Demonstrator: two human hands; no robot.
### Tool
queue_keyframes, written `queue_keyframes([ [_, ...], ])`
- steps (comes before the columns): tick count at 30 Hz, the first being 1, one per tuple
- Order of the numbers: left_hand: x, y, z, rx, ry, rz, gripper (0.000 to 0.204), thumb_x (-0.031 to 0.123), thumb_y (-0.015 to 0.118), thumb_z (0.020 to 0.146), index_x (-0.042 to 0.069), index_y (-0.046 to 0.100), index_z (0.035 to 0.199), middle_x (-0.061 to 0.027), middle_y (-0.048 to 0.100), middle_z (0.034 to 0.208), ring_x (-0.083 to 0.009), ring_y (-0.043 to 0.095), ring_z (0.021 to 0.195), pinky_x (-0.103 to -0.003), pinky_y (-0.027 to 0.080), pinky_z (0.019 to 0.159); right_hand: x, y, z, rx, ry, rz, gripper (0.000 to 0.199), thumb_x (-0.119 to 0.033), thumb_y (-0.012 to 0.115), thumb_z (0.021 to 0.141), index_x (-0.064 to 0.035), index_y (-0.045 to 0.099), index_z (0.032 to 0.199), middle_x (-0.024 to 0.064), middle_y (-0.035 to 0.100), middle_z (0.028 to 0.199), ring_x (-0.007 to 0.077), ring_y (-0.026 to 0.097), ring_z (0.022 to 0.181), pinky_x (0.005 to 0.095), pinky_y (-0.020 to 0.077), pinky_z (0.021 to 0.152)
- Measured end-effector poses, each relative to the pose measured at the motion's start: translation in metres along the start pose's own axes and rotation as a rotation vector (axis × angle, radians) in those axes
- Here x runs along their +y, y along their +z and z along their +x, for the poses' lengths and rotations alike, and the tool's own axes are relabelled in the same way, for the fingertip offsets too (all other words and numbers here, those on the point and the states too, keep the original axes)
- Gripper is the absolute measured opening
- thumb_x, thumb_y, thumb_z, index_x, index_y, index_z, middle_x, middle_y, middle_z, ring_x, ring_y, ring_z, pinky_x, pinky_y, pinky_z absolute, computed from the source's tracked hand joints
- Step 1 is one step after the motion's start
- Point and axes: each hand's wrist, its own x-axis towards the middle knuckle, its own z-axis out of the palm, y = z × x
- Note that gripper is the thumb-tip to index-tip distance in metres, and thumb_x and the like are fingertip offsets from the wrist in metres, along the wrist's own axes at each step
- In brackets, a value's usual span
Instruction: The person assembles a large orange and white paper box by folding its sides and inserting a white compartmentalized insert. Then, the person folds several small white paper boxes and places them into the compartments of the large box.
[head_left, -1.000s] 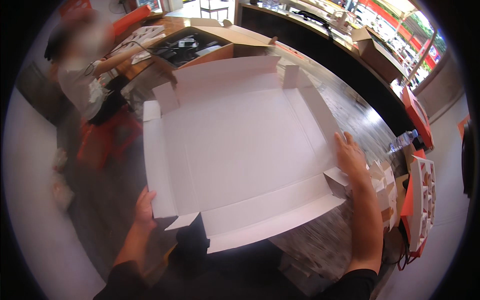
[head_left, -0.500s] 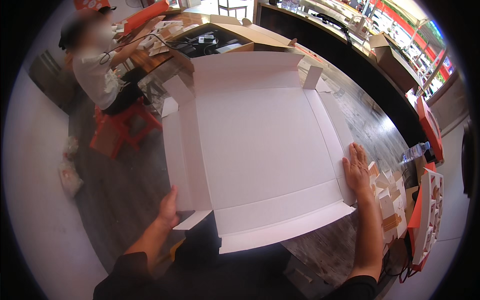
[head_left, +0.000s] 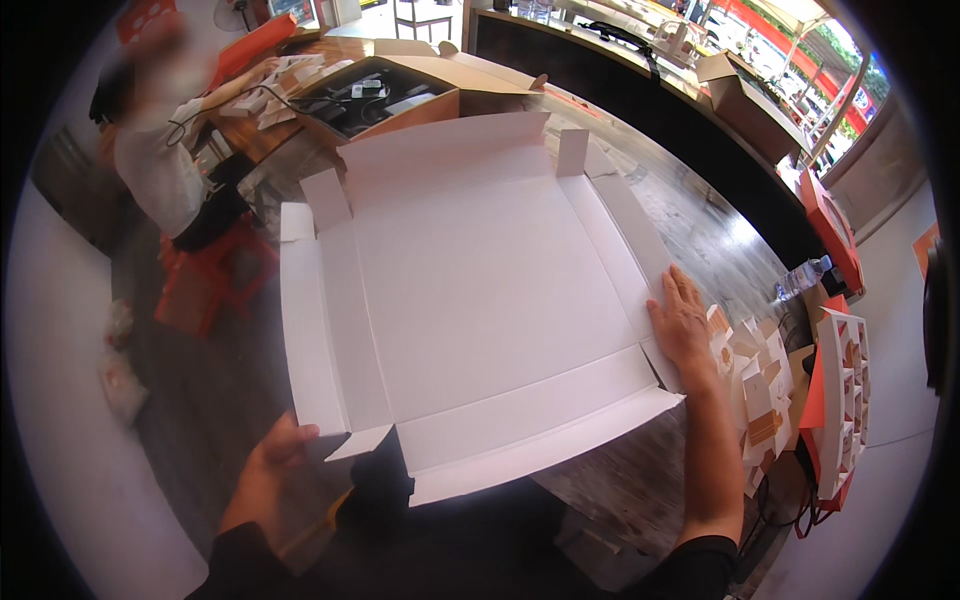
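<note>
A large white cardboard box blank (head_left: 480,290), scored and part-folded, lies in front of me with its side panels and corner tabs spread outward. My left hand (head_left: 275,450) pinches its near left corner, thumb at the edge and the other fingers partly hidden. On the right side panel (head_left: 635,245) rests my right hand (head_left: 682,325), its fingers stretched out along the panel. The near panel (head_left: 540,430) tilts toward me, and the far panel (head_left: 450,140) stands raised at a slant.
Folded white-and-orange carton pieces (head_left: 755,390) and a white compartment tray (head_left: 842,400) sit at the right, near a water bottle (head_left: 803,280). An open brown carton (head_left: 375,100) holds dark items at the back. A co-worker (head_left: 160,170) sits on a red stool (head_left: 215,285) at left.
The blank's left panel has opened outward and lies flatter. My left hand has moved left and down with its corner. The right hand stays on the right panel; the whole view has shifted.
</note>
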Motion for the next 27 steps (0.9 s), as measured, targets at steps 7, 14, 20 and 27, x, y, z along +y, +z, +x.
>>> queue_keyframes([
  [7,-0.008,-0.013,-0.007,-0.009,-0.048,-0.048,0.096,0.054,0.086,0.087,0.0,0.049,0.157,-0.0177,0.066,0.144,-0.0329,0.065,0.133,-0.048,0.053,0.112,-0.016,-0.013,0.014,0.086,-0.064,-0.024,0.062,-0.028,0.073,0.1,-0.004,0.056,0.155,0.0164,0.042,0.171,0.0387,0.038,0.158,0.0497,0.0296,0.13],
  [14,-0.018,-0.012,-0.003,0.089,0.098,-0.276,0.088,0.074,0.048,0.106,0.002,0.052,0.157,-0.0129,0.068,0.144,-0.0296,0.066,0.131,-0.045,0.051,0.114,-0.062,-0.082,0.005,0.385,-0.196,0.217,0.051,-0.014,0.077,0.097,-0.0066,0.063,0.145,0.0156,0.054,0.16,0.0358,0.053,0.147,0.0485,0.0466,0.119],
  [20,-0.006,-0.016,0.027,0.47,0.105,-0.245,0.069,0.055,0.052,0.113,0.0,0.054,0.154,-0.0126,0.065,0.147,-0.0288,0.061,0.133,-0.042,0.046,0.117,-0.114,-0.121,-0.068,0.243,-0.474,0.444,0.027,-0.003,0.074,0.094,-0.0021,0.072,0.121,0.017,0.072,0.135,0.0343,0.071,0.124,0.0426,0.0586,0.102],
  [27,-0.014,-0.079,0.041,0.612,0.35,0.064,0.04,0.038,0.058,0.114,0.005,0.067,0.135,-0.0073,0.074,0.126,-0.018,0.07,0.115,-0.036,0.057,0.101,-0.141,-0.1,-0.129,0.095,-0.641,0.665,0.028,-0.018,0.088,0.085,-0.0075,0.063,0.09,0.0138,0.076,0.115,0.0325,0.074,0.097,0.0429,0.0602,0.082],
])
